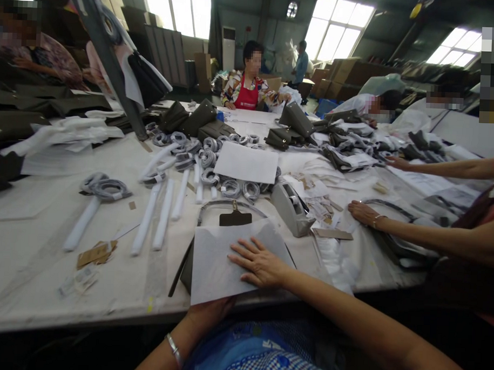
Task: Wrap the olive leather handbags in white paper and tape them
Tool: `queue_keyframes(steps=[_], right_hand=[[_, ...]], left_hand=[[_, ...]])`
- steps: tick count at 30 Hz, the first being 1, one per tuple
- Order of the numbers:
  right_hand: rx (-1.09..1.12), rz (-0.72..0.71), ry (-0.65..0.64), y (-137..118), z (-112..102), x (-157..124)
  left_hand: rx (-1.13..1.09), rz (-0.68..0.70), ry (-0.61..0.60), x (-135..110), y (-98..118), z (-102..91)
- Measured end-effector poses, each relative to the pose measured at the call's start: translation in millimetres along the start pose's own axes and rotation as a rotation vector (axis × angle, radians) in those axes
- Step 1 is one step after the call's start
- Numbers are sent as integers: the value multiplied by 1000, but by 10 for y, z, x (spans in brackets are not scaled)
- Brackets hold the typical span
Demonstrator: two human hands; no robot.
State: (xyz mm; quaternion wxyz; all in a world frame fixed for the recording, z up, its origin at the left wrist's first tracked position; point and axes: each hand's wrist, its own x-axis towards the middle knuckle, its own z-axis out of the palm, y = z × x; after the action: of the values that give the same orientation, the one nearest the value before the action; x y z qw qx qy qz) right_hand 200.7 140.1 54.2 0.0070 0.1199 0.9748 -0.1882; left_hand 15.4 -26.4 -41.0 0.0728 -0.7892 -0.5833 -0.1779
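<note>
A dark olive handbag (186, 269) lies in front of me at the table's edge, mostly hidden under a white sheet of paper (212, 259). My right hand (260, 264) rests flat on the sheet with its fingers spread. Below the sheet's near edge is my left hand (212, 312), its fingers hidden by the paper. Beyond the sheet show the bag's wrapped handle (214, 204) and a dark hanging tag (235, 219) on a small metal clasp. A dark strap (179, 271) sticks out at the left.
A grey tape dispenser (292, 208) stands right of the bag. White foam rolls (163, 214), coiled wrapped straps (109, 187) and brown card tags (96, 253) lie to the left. A co-worker's hand (365, 213) touches another bag at right. A slanted post (113, 61) rises at left.
</note>
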Motion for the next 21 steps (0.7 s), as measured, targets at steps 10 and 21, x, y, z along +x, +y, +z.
queue_keyframes(steps=[10,21], right_hand=[[19,-7,50,80,71,52],[37,-27,131,106,173,54]], left_hand=[[-19,-38,-199,243,102,-464],[-278,-46,-11,824,104,-994]])
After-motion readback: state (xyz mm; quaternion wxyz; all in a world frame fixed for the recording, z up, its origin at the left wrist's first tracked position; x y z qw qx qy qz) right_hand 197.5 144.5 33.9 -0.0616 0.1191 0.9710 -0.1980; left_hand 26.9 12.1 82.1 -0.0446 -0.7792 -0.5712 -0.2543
